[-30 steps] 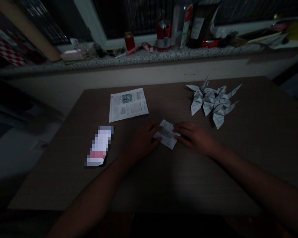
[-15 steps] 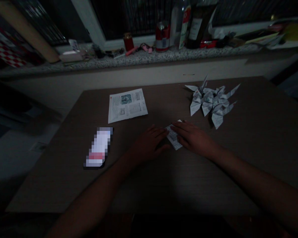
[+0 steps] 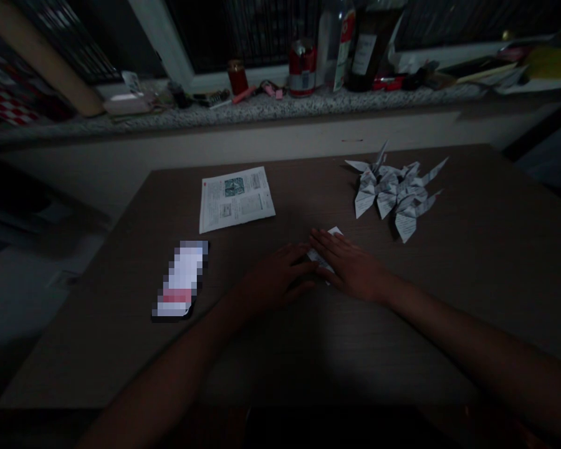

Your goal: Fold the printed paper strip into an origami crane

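A small folded piece of printed paper [image 3: 318, 256] lies on the dark wooden table [image 3: 472, 280], mostly covered by my hands. My right hand [image 3: 350, 265] lies flat on top of it, fingers stretched out and pressing down. My left hand [image 3: 275, 280] rests beside it on the left, fingers lightly curled, its fingertips touching the paper's left edge. Only a corner of the paper shows between and beyond the fingers.
A printed sheet [image 3: 236, 198] lies flat further back on the left. A heap of folded paper cranes [image 3: 395, 190] sits at the back right. A phone [image 3: 180, 280] lies left of my hands. The stone ledge [image 3: 262, 109] behind holds cans, bottles and clutter.
The folded paper was open to view between my hands. My right hand slid left over it and flattened it, and my left hand closed in against its edge.
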### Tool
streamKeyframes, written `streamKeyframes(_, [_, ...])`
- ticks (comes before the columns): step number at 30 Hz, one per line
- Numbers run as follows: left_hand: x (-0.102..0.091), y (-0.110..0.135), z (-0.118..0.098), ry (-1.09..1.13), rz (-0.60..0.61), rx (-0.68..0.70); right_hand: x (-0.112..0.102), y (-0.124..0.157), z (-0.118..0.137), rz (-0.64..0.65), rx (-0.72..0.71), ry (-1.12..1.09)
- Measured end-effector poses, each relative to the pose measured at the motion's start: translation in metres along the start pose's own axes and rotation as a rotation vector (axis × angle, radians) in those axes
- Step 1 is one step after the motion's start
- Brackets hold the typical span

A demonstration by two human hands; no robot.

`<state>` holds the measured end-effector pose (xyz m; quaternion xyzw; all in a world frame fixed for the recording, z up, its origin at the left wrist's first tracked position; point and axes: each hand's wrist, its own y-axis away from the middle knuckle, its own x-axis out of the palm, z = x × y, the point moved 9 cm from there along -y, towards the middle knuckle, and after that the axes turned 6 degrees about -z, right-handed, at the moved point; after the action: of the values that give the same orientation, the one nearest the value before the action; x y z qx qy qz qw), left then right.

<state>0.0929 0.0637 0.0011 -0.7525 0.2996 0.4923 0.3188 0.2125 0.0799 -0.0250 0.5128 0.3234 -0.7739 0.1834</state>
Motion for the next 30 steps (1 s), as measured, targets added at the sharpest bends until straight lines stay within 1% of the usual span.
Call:
streamKeyframes(3, [-0.003,0.0,0.0,-0.007,-0.009,0.011,-0.002,0.0,0.0,-0.006,0.001,0.004])
streamKeyframes(6, [-0.001,0.001,0.001,-0.032,-0.001,0.006,-0.004,0.002,-0.004,-0.016,0.026,0.02])
streamKeyframes(9, [0.002,0.001,0.002,-0.048,0.019,-0.006,-0.006,0.005,-0.015,-0.022,0.083,0.052])
streamKeyframes(12, [0.002,0.001,0.002,-0.051,0.014,-0.01,-0.008,0.009,-0.028,-0.035,0.13,0.066])
streamKeyframes(16, [0.002,0.002,0.001,-0.06,-0.001,-0.01,-0.009,0.012,-0.038,-0.032,0.136,0.079])
streamKeyframes(26, [0.002,0.0,0.002,-0.062,-0.016,0.014,-0.011,0.012,-0.037,-0.024,0.144,0.077])
streamKeyframes(30, [-0.005,-0.001,0.008,-0.112,-0.048,-0.032,-0.016,0.01,-0.033,-0.022,0.125,0.053])
